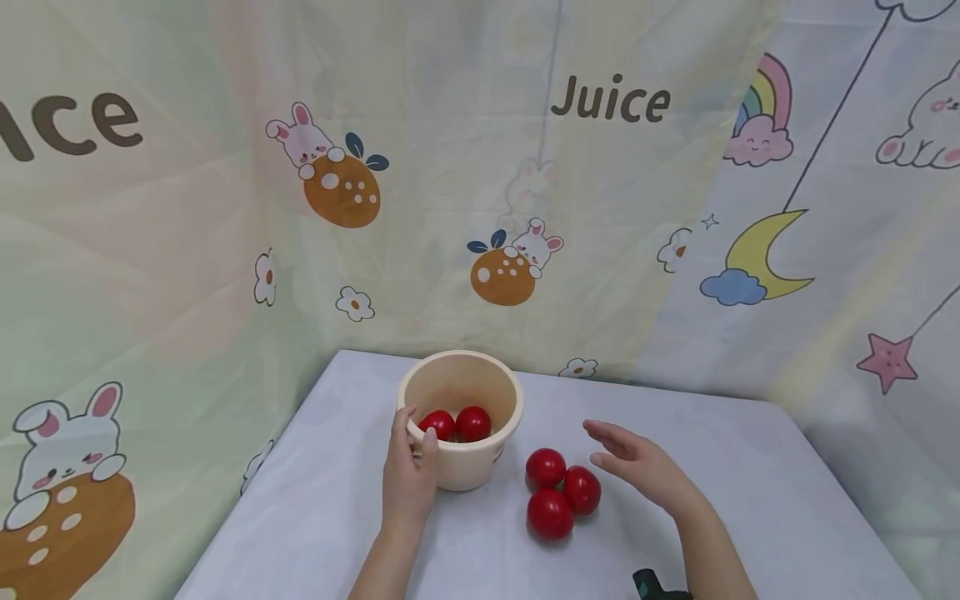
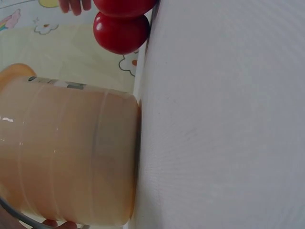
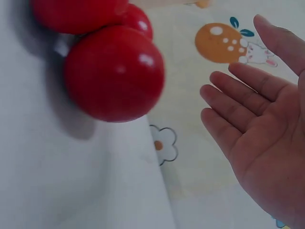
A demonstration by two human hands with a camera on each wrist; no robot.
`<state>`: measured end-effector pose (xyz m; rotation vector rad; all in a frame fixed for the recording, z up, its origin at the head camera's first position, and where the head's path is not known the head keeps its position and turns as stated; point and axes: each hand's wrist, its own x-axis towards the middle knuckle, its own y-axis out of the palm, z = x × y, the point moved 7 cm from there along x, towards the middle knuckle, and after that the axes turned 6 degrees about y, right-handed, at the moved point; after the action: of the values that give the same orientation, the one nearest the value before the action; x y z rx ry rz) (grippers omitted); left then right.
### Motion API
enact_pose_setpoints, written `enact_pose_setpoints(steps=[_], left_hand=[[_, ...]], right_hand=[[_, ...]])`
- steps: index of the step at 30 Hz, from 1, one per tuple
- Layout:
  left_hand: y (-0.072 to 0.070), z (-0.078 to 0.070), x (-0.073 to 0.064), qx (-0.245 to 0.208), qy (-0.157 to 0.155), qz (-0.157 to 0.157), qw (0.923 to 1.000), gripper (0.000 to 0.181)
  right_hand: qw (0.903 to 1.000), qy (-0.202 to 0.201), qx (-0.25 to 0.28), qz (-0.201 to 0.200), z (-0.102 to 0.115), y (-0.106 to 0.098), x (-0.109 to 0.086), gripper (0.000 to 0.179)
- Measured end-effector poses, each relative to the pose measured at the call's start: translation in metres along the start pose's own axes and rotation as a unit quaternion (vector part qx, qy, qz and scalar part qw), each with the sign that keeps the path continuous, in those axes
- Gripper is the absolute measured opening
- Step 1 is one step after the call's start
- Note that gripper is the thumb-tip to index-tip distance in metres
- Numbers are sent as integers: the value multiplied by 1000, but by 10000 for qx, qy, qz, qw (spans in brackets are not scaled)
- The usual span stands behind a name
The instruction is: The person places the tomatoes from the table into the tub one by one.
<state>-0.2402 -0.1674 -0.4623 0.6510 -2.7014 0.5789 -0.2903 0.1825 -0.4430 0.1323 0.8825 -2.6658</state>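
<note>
A cream plastic bucket (image 1: 459, 467) stands upright on the table, with two glossy round red fruits, tomatoes by their look, (image 1: 474, 424) inside. My left hand (image 1: 408, 483) grips the bucket at its left rim, with the thumb over the near side. In the left wrist view, the bucket (image 2: 71, 148) appears sideways, with fingertips (image 2: 64, 224) at its lower edge. Right of the bucket, three more tomatoes (image 1: 550, 513) sit clustered on the table. Just right of them my right hand (image 1: 637, 467) is raised, fingers extended. Its palm (image 3: 271, 138) holds nothing in the right wrist view.
A white cloth covers the table (image 1: 300, 517). Behind and beside it hang printed curtains (image 1: 450, 167) with cartoon rabbits, flowers and a moon. A small black object (image 1: 652, 583) shows by the right forearm at the bottom edge.
</note>
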Motion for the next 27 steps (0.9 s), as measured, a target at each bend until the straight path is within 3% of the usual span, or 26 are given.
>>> enact_pose_setpoints(steps=[8,16,27], left_hand=[[2,3,0,36,-62,-23,10000,55],[1,2,0,35,-12,7,10000,54],[1,2,0,33,13,-54,10000,56]], right_hand=[[9975,360,541,-293,-35,15,-1,67],[9921,579,1072,-309,-66,31,2,73],[9910,867,944,-383,-82,42,3,79]])
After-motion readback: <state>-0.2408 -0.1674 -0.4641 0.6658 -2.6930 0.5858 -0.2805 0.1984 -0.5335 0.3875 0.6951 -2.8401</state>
